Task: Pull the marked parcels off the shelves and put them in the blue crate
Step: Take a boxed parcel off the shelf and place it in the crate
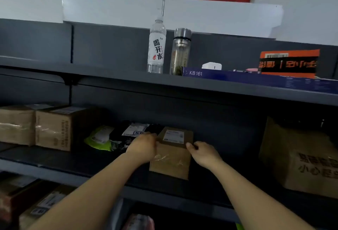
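A person is facing dark grey shelving, and both bare arms are reaching to a small cardboard parcel (pixel 172 154) that is standing on the middle shelf (pixel 73 162), near its front edge. A white label (pixel 173 136) is showing on the parcel's top face.

The left hand (pixel 144 147) is gripping the parcel's upper left corner, its fingers curling together round the edge. The right hand (pixel 203 154) is gripping the upper right corner, its thumb pressing on the front edge and its fingers curling behind.

Just left of the parcel, a green mailer bag (pixel 99 139) and black mailer bags (pixel 118 136) are lying in a loose heap. Farther left, two taped cardboard boxes (pixel 53 129) are sitting side by side. Well to the right of the parcel, a large printed carton (pixel 301 160) is standing.

On the shelf above the parcel, a clear water bottle (pixel 157 47) is holding some water, and beside it a glass flask (pixel 180 52) with a steel lid is holding greenish leaves at its bottom. A long blue box (pixel 256 80) marked KB161 is lying to their right.
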`<state>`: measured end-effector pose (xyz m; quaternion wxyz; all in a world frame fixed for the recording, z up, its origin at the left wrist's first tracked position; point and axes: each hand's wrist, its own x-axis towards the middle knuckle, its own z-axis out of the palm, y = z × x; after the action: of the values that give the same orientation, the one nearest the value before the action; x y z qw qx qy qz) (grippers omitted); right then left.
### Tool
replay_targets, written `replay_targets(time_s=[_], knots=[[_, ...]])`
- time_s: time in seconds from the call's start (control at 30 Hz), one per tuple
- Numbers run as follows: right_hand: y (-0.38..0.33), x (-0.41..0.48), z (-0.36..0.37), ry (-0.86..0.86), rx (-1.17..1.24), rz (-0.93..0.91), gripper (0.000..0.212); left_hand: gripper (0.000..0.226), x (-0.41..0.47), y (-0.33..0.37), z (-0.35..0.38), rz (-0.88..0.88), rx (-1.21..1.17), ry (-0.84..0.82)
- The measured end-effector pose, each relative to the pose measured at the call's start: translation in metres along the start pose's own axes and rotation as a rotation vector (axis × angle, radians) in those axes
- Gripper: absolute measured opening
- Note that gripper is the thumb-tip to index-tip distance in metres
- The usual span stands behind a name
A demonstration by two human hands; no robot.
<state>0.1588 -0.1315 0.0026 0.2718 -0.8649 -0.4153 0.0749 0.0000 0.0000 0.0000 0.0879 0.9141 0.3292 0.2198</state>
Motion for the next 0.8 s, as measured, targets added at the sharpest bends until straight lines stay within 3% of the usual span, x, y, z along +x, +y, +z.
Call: replay_targets(time_s=[0.23,0.37,0.57,0.7,0.8], knots=[[0.000,0.043,0.013,-0.133,0.482,0.246,0.057,0.030,0.046,-0.007,0.018,-0.229,-0.346,-0.070],[0.000,0.044,0.019,-0.121,0.604,0.279,0.047,0.031,0.051,-0.010,0.022,-0.308,-0.602,-0.115],[-0.007,0.018,0.019,-0.045,0.755,0.277,0.027,0.013,0.032,-0.015,0.020,-0.318,-0.883,-0.082],[-0.012,-0.010,0.027,0.079,0.817,0.274,0.050,0.007,0.005,-0.018,0.018,-0.274,-0.992,-0.021],[-0.018,-0.042,0.030,0.168,0.875,0.250,0.057,0.021,-0.023,-0.016,0.013,-0.224,-1.047,0.017]])
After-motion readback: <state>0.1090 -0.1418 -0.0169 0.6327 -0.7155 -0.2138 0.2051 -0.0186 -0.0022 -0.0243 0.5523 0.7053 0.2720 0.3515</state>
